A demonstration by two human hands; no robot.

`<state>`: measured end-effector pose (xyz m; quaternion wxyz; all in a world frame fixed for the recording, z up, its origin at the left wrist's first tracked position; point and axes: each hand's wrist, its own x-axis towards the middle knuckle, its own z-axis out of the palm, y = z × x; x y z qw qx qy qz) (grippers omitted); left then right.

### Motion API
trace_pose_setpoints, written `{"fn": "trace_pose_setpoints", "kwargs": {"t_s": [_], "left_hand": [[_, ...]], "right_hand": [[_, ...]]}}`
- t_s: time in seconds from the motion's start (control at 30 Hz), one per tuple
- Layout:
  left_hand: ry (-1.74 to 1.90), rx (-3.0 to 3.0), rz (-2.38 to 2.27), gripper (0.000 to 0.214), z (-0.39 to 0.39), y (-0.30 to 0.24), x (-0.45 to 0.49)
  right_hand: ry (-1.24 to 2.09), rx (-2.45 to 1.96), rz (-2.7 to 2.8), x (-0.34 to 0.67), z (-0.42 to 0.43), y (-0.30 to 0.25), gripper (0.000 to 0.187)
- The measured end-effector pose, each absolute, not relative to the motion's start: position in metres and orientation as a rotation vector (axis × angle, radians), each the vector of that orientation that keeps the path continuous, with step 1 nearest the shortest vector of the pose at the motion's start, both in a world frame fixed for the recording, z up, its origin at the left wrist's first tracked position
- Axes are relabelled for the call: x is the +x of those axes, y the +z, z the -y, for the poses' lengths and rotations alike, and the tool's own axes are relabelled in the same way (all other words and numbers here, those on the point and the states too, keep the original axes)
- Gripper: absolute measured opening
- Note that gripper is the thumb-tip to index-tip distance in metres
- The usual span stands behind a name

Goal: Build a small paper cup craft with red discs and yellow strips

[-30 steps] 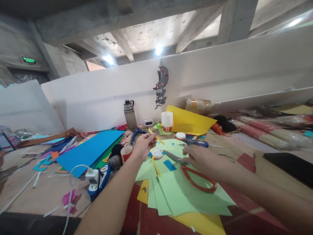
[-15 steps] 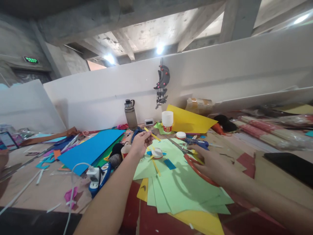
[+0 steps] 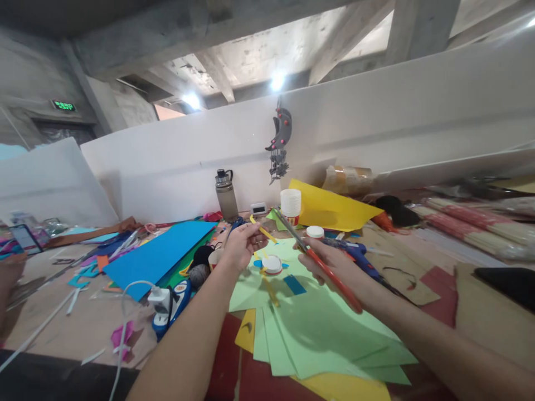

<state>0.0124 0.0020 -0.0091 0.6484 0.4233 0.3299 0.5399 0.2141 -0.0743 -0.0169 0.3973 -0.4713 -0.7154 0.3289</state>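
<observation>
A narrow yellow paper strip (image 3: 263,229) is pinched in my left hand (image 3: 243,243). My right hand (image 3: 328,260) grips a pair of scissors (image 3: 330,275) with red-orange handles, the blades pointing up and away, to the right of the strip and apart from it. Below my hands a round white lid (image 3: 272,264), with blue and yellow paper pieces sticking out around it, lies on light green paper sheets (image 3: 317,328). A small blue paper rectangle (image 3: 295,284) rests just right of the lid. More yellow strip (image 3: 271,292) hangs out toward me.
Behind stand a water bottle (image 3: 226,196), stacked paper cups (image 3: 290,205) and a white-lidded tub (image 3: 315,231). Blue card (image 3: 161,253) and a power strip (image 3: 172,314) with a white cable lie left. A blue glue gun (image 3: 361,259) is right, a yellow sheet (image 3: 334,209) behind.
My right hand has lifted and turned the scissors, bringing the blades more upright and nearer the yellow strip. My left hand keeps the strip almost in place. The view has shifted slightly.
</observation>
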Motion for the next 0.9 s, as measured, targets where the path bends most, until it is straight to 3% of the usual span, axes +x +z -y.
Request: {"fn": "trace_pose_setpoints", "kwargs": {"t_s": [0.3,0.9], "left_hand": [[1.249,0.943,-0.795,0.016,0.001,-0.007,0.015],[1.291,0.961,-0.844,0.018,-0.002,-0.010,0.016]], "right_hand": [[1.036,-1.273,1.883,0.214,0.084,-0.020,0.031],[1.090,-1.274,1.869,0.208,0.088,-0.016,0.038]]}}
